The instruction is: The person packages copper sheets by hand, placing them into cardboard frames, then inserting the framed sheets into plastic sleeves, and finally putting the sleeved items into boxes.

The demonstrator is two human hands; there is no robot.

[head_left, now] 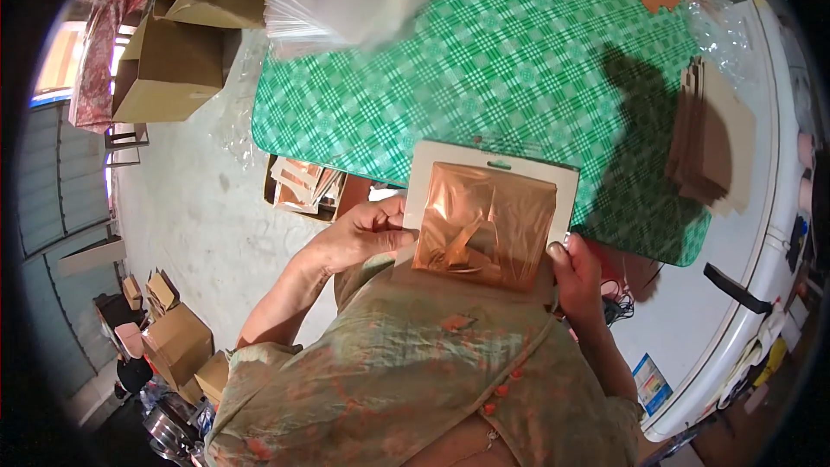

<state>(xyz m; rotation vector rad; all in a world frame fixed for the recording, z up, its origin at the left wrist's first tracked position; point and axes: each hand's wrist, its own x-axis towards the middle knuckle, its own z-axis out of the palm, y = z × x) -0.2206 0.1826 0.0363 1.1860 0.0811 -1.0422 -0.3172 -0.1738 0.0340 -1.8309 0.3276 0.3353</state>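
Between both hands is a white cardboard packaging sleeve [566,182] with a hang slot at its top and a shiny copper-coloured sheet or film [450,207] across its middle. My left hand [376,229] pinches the left edge, thumb in front. At the lower right edge my right hand [577,264] grips it, with the thumb showing and most fingers hidden behind. The sleeve is held close to the body, over the near edge of the table [372,112] with its green checked cover.
A stack of clear plastic bags [337,0] lies at the table's far left. Brown cards [700,138] stand in a pile at the right. Below the table edge sits a box of card pieces [303,186]. Open cardboard boxes [173,69] are stacked at upper left.
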